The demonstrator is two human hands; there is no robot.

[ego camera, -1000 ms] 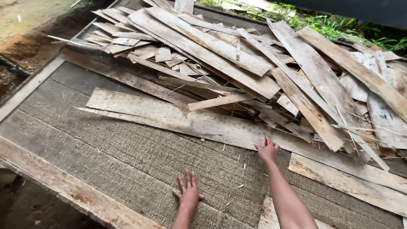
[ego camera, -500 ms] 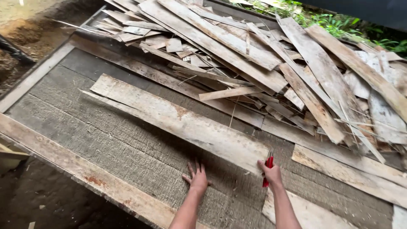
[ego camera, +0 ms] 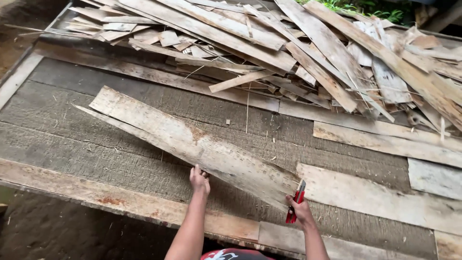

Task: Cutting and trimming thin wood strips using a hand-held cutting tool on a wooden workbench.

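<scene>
A long, pale, rough-sawn plank with a rusty blotch is lying slantwise just in front of the scrap pile, the left hand pinching its near edge, the right hand clutching its end alongside a red cutter.

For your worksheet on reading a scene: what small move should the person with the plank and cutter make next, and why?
Probably lay the plank flat: the left hand and right hand grip its near end, and the right also grips a red cutter.
</scene>
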